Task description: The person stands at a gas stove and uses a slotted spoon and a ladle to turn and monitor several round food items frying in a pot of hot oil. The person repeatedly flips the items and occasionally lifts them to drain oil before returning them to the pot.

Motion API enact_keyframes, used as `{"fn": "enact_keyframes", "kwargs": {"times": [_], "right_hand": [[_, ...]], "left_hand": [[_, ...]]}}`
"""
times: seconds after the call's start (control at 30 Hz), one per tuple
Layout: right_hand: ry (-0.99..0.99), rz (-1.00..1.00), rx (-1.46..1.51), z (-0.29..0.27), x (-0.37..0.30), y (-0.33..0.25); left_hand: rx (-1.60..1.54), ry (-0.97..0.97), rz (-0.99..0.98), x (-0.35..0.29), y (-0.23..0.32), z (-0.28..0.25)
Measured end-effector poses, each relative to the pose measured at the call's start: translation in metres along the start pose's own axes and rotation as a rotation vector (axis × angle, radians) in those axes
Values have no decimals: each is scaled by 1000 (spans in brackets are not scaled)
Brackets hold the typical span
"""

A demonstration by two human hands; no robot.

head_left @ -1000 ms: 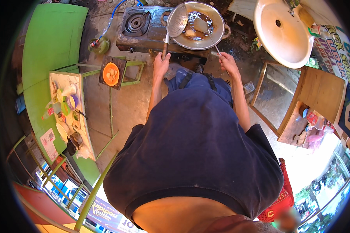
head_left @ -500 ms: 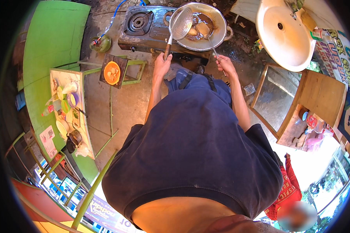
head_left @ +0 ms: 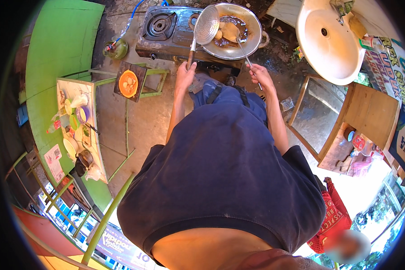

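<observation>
My left hand (head_left: 185, 76) is wrapped round the brown handle of a perforated skimmer (head_left: 206, 24), whose round bowl hangs over the left side of a wide metal wok (head_left: 253, 45). My right hand (head_left: 259, 75) grips a thin metal-handled utensil (head_left: 245, 54). Its far end reaches into the wok and meets a pale tan piece of food (head_left: 230, 32); the shape of that end cannot be made out. Dark brown oil (head_left: 244, 29) lies in the wok around the food. Another small tan piece (head_left: 218, 34) sits beside the skimmer, partly hidden by it.
The wok stands on a two-burner stove (head_left: 159, 28), with a green gas cylinder (head_left: 116, 49) to its left. An orange bowl of pale pieces (head_left: 128, 84) rests on a small stool. A cluttered table (head_left: 99, 148) is at left, a white sink (head_left: 330, 69) and wooden cabinet (head_left: 369, 101) at right.
The skimmer has shifted slightly left. Inside the wok, the larger tan piece and the far end of the right-hand utensil have moved a little up and left.
</observation>
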State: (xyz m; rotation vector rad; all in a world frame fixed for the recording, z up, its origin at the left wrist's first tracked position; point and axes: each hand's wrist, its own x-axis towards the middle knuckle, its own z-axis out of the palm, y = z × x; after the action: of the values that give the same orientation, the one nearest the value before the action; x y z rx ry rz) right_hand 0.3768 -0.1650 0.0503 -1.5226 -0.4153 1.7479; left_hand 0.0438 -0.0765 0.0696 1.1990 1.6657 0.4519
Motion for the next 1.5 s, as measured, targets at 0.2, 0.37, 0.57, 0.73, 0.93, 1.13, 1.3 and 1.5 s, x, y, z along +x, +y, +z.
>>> {"fn": "enact_keyframes", "kwargs": {"times": [0.2,0.37,0.57,0.73,0.93,1.13,1.3,1.5], "right_hand": [[-15,4,-85,5,-1,-3],[19,5,-103,5,4,1],[103,-46,-100,0,5,2],[118,-53,-128,-3,9,4],[157,-80,-143,-3,8,6],[152,-79,-149,-7,11,7],[184,-73,-175,-9,11,7],[172,-101,-243,-12,13,12]], "left_hand": [[48,44,33,6,0,-2],[54,54,41,5,5,-4],[92,24,34,8,0,-1],[141,-4,25,12,-6,5],[159,-20,23,12,-1,7],[162,-18,16,16,-8,9],[158,-39,-7,14,-1,8],[165,-23,42,15,-1,11]]}}
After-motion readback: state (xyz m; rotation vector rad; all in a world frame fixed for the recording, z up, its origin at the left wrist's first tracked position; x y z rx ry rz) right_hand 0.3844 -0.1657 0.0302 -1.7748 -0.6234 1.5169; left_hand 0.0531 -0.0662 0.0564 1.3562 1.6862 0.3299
